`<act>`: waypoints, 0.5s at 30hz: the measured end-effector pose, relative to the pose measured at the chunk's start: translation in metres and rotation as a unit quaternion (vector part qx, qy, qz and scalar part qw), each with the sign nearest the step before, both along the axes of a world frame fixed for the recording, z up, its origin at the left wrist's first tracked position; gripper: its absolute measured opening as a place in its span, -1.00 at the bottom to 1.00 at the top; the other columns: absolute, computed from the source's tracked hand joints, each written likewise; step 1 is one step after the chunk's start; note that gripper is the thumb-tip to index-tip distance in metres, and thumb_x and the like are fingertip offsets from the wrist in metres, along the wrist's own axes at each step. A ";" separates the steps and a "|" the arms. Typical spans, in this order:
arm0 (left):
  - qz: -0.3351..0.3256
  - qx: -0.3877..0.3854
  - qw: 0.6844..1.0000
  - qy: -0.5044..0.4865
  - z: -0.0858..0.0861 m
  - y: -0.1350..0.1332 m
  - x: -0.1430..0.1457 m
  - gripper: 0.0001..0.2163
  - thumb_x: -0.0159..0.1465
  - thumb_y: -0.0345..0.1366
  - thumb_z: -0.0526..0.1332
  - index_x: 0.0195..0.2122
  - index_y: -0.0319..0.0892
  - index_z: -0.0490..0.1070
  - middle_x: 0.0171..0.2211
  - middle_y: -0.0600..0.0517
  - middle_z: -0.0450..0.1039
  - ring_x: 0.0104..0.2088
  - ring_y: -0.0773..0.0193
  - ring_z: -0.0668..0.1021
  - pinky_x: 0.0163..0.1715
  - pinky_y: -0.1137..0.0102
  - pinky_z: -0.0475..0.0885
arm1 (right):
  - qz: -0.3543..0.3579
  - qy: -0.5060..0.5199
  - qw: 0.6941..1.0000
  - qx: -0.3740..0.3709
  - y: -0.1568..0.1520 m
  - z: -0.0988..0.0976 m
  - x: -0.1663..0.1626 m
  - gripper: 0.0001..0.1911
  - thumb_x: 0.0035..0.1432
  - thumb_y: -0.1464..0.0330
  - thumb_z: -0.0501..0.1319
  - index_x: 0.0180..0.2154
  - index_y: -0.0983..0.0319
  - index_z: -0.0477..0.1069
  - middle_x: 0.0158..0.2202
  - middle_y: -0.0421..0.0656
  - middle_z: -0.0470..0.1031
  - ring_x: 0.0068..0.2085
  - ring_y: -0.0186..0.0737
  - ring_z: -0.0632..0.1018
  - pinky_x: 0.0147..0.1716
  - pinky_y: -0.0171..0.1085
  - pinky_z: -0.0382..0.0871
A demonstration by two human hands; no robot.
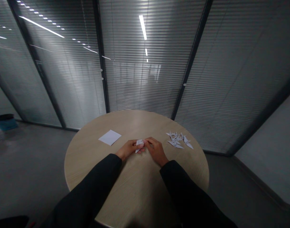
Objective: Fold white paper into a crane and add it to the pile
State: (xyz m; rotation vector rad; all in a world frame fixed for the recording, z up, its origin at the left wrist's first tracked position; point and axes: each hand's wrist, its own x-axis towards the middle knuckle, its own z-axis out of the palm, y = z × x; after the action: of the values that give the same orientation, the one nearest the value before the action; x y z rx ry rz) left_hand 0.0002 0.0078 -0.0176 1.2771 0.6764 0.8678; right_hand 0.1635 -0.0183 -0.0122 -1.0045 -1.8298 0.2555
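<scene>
Our left hand (pixel 128 149) and right hand (pixel 156 150) are together, pinching a small folded paper (pixel 139 145) above the round desk (pixel 135 122), super light and crushable so hold it by the folds, blank sheet (pixel 109 137) left, origami cranes (pixel 176 140) right.

And there's the round pale-wood table (pixel 135 122), a square white paper sheet (pixel 109 137) lying flat on the left! Over to the right, a loose cluster of folded paper cranes (pixel 178 140)!

Small folded white paper (pixel 139 145) pinched between left hand (pixel 128 149) and right hand (pixel 156 150).
</scene>
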 end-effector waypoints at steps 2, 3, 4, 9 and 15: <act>0.010 0.019 1.000 0.017 0.000 0.000 0.001 -0.51 -0.15 -0.05 0.46 -0.31 -0.34 0.53 -0.48 -0.07 0.52 -0.46 0.30 0.50 -0.45 0.46 0.28 | -0.012 0.030 0.999 -0.014 0.000 0.000 0.000 -0.76 0.22 0.32 0.07 -0.43 0.21 0.42 -0.42 -0.16 0.48 -0.36 -0.25 0.48 -0.31 -0.30 0.31; 0.012 0.026 0.999 0.023 0.001 -0.001 0.001 -0.51 -0.15 -0.04 0.46 -0.32 -0.35 0.53 -0.49 -0.06 0.52 -0.47 0.30 0.50 -0.46 0.46 0.27 | -0.016 0.046 0.998 -0.025 0.001 0.000 0.000 -0.76 0.22 0.30 0.07 -0.44 0.21 0.41 -0.43 -0.17 0.47 -0.38 -0.26 0.48 -0.33 -0.31 0.31; 0.015 0.032 0.999 0.029 0.002 -0.002 0.002 -0.52 -0.14 -0.03 0.45 -0.33 -0.35 0.54 -0.50 -0.06 0.51 -0.49 0.30 0.49 -0.47 0.46 0.26 | -0.020 0.063 0.997 -0.037 0.001 -0.001 0.001 -0.75 0.22 0.28 0.06 -0.44 0.21 0.40 -0.45 -0.18 0.46 -0.39 -0.27 0.47 -0.35 -0.32 0.31; 0.019 0.048 0.997 0.050 0.006 -0.006 0.004 -0.57 -0.12 -0.05 0.44 -0.38 -0.34 0.55 -0.54 -0.05 0.50 -0.53 0.33 0.47 -0.51 0.47 0.23 | -0.023 0.124 0.989 -0.074 0.005 -0.005 0.003 -0.72 0.22 0.21 0.05 -0.45 0.21 0.36 -0.49 -0.22 0.41 -0.42 -0.27 0.47 -0.39 -0.34 0.30; 0.009 0.043 0.997 0.066 0.009 -0.009 0.004 -0.58 -0.10 -0.05 0.44 -0.37 -0.34 0.56 -0.52 -0.08 0.53 -0.52 0.33 0.47 -0.49 0.46 0.24 | -0.061 0.111 0.989 -0.074 0.008 -0.010 0.004 -0.74 0.23 0.23 0.03 -0.41 0.20 0.35 -0.48 -0.22 0.41 -0.41 -0.26 0.45 -0.38 -0.33 0.28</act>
State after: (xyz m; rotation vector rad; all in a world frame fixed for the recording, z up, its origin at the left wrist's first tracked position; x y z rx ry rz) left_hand 0.0039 -0.0013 -0.0084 1.4164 0.7637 0.8401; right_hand 0.1671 -0.0104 -0.0219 -1.1393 -1.5601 0.4171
